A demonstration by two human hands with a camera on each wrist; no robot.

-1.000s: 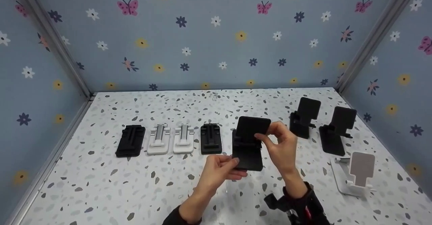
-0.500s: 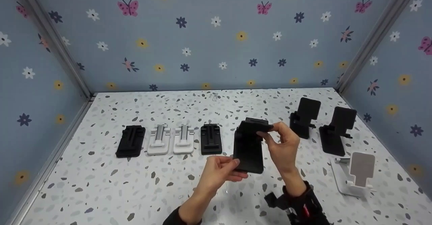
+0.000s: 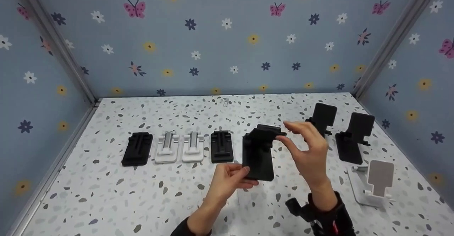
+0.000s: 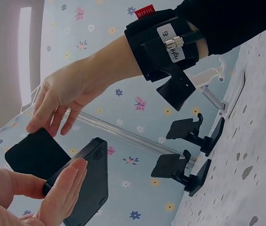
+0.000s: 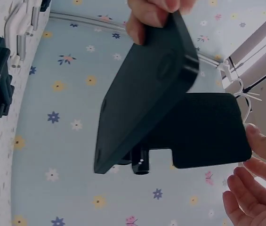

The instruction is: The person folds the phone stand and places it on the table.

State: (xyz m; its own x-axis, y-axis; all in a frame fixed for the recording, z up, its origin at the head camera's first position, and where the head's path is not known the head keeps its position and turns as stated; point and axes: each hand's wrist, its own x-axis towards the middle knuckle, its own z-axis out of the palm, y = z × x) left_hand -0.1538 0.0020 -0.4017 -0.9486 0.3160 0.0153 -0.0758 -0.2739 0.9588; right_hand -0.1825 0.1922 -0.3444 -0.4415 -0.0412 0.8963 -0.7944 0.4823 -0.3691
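My left hand [image 3: 230,179] holds a black folding phone stand [image 3: 260,163] by the near left corner of its base, above the table. The stand's support plate [image 5: 208,129] is swung up and juts out from the base. My right hand [image 3: 308,149] is beside that plate, thumb and index finger spread apart. In the right wrist view the thumb is at the plate's outer edge; whether it presses there I cannot tell. From the left wrist view, the left fingers [image 4: 67,193] lie along the underside of the base.
To the left on the speckled table [image 3: 170,207] lie folded stands: a black one [image 3: 137,149], two white ones [image 3: 166,147] and another black one [image 3: 222,146]. At right stand two unfolded black stands [image 3: 354,136] and an unfolded white stand [image 3: 379,183]. Patterned panels [image 3: 227,51] enclose the table.
The held stand's plate has tilted from facing me to nearly edge-on. My right hand has loosened from its pinch and drawn slightly right, fingers spreading. The left hand keeps its grip.
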